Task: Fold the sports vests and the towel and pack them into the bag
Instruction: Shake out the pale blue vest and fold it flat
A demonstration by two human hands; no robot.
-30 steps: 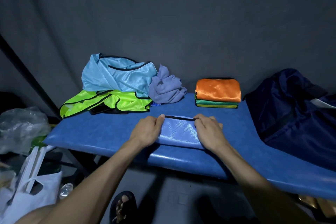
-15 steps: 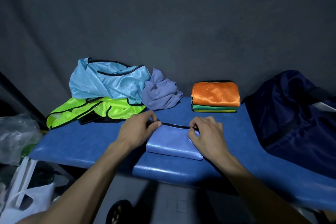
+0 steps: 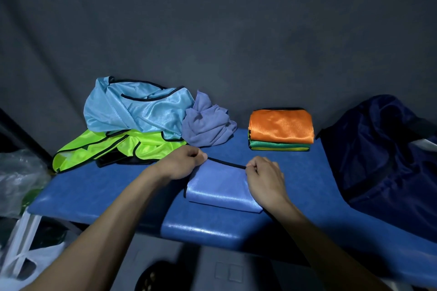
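now both hands pinch black-trimmed edge of folded blue vest (image 3: 220,186): left hand (image 3: 181,164), right hand (image 3: 266,178).

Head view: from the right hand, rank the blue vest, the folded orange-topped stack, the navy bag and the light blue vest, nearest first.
1. Blue vest: pinched by the right hand at its black-trimmed top edge.
2. Folded stack: just beyond the hand, toward the wall.
3. Navy bag: on the bench's right end.
4. Light blue vest: far left, past the left hand, crumpled on the neon yellow vest.

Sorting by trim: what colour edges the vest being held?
Black trim on the blue vest, head view.
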